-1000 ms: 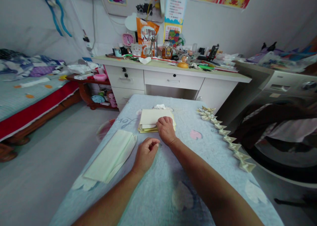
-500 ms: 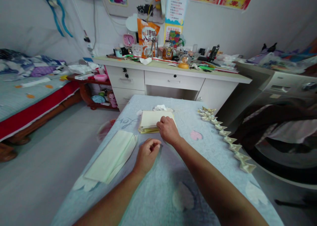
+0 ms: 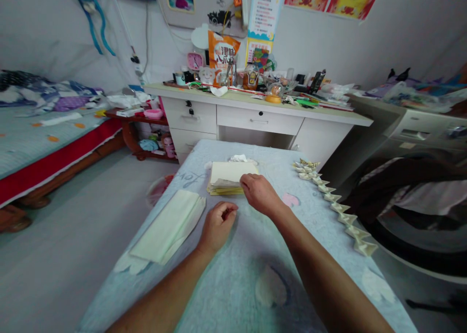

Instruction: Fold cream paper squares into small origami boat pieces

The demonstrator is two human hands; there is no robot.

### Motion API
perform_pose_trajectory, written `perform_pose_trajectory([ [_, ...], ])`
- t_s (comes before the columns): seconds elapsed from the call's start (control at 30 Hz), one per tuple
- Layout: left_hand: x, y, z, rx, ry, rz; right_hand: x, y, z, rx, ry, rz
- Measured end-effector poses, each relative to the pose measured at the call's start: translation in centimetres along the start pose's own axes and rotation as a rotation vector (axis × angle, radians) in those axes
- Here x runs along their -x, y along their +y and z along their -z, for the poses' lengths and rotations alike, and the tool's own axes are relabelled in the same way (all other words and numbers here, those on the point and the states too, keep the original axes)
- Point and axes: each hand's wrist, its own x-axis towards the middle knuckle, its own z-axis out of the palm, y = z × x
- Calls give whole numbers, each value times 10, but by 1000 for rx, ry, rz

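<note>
A stack of cream paper sheets (image 3: 231, 171) lies on the cloth-covered table in front of me. At its front right corner is my right hand (image 3: 260, 191), fingers pinched on the edge of the top sheet, whose front edge looks slightly lifted. Nearer to me, my left hand (image 3: 218, 226) rests with its fingers curled in toward the thumb and nothing visible in them. To its left lies a folded pile of pale paper (image 3: 170, 226). Along the table's right side runs a row of small folded paper pieces (image 3: 339, 207).
Crumpled white tissue (image 3: 238, 158) sits behind the stack. A white desk (image 3: 259, 121) crowded with small items stands beyond the table (image 3: 270, 235). To the right is a washing machine (image 3: 408, 133), to the left a bed (image 3: 44, 138). A bin (image 3: 157, 189) stands by the table's left edge.
My right hand has moved from over the stack toward its front right corner, and the top sheet's front edge now shows lifted. My left hand stays about where it was. The view has shifted slightly.
</note>
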Motion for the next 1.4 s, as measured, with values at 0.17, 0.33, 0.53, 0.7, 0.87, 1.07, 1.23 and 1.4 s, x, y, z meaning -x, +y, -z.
perform_pose_trajectory([
  [0.17,0,-6,-3,67,111,112,38,5,28,-510,172,-173],
  [0.33,1,-6,-3,264,7,142,73,18,18,-1210,279,-467],
  [0.53,3,4,-6,686,-243,268,98,22,-11,-1474,271,-665],
  [0.7,2,-1,-8,529,-190,264,112,26,-28,-1420,219,-681],
  [0.87,4,-3,-5,134,-224,166,123,41,-36,-926,101,-559],
  [1.07,12,2,2,-553,-293,-117,137,47,-24,-259,-92,-336],
  [1.23,13,10,6,-619,-359,-325,152,39,-8,-380,-388,-77],
  [1.4,13,13,3,-529,-577,-420,161,36,-9,-369,-389,-55],
])
